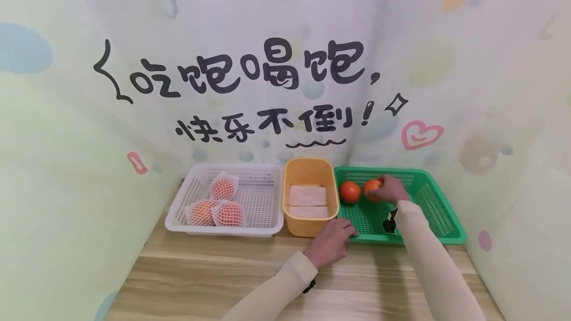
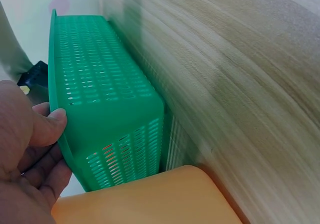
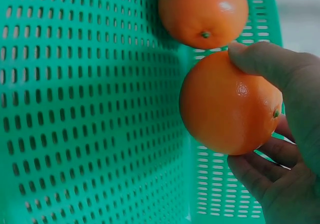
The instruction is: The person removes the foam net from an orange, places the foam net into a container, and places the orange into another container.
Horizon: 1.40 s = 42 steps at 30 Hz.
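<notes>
My right hand (image 1: 389, 189) is inside the green basket (image 1: 403, 238), its thumb and fingers round an orange (image 3: 227, 104). A second orange (image 1: 350, 192) sits beside it, close to the basket's left end. At the near left corner of that basket, my left hand (image 1: 331, 241) pinches the rim, thumb on the outer side in the left wrist view. Its fingers (image 2: 56, 176) curl at the rim's other side. Left of the green basket stands a yellow bin (image 1: 309, 224), with white foam net sleeves (image 1: 308, 195) lying in it.
A white basket (image 1: 263, 230) at the left holds several fruits (image 1: 224, 186) in white foam nets. All the containers stand in a row on a wooden table (image 1: 214, 276), against a patterned curtain (image 1: 267, 4) with black lettering.
</notes>
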Each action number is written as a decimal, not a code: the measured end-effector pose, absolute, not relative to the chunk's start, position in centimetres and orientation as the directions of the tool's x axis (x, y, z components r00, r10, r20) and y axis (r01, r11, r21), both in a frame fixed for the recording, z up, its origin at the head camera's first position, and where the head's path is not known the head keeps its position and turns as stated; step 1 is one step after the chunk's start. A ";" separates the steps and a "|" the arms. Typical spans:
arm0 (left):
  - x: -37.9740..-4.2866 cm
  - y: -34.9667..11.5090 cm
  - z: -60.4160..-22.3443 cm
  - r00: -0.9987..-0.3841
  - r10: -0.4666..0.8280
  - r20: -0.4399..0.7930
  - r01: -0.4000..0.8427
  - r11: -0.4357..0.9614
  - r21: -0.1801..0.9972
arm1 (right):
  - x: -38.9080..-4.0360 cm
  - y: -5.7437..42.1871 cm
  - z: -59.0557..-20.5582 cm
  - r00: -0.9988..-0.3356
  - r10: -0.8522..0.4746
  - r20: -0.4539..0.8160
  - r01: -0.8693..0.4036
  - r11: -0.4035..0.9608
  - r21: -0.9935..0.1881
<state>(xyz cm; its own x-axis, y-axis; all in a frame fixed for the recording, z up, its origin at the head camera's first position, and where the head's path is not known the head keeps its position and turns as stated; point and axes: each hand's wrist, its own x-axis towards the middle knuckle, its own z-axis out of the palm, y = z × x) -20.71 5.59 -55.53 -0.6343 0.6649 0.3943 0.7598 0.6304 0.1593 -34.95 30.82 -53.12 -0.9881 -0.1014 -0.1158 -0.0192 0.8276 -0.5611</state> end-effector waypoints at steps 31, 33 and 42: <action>-20.9 5.8 -55.9 -0.647 0.657 0.388 0.747 0.647 0.150 | -35.9 30.6 -54.5 -0.975 -0.131 -0.178 -0.023 0.860 -0.510; -20.8 5.8 -55.9 -0.647 0.656 0.389 0.746 0.649 0.149 | -35.7 30.7 -54.3 -0.977 -0.146 -0.157 -0.046 0.858 -0.511; -20.6 5.7 -55.7 -0.650 0.644 0.403 0.745 0.644 0.173 | -34.1 30.5 -52.5 -0.982 -0.169 -0.082 -0.104 0.853 -0.512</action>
<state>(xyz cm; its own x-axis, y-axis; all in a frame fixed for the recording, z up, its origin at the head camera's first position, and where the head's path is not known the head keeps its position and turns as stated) -20.65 5.72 -55.73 -0.6501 0.6441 0.4032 0.7452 0.6441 0.1725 -34.10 30.51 -52.51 -0.9821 -0.1693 -0.0821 -0.1042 0.8525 -0.5122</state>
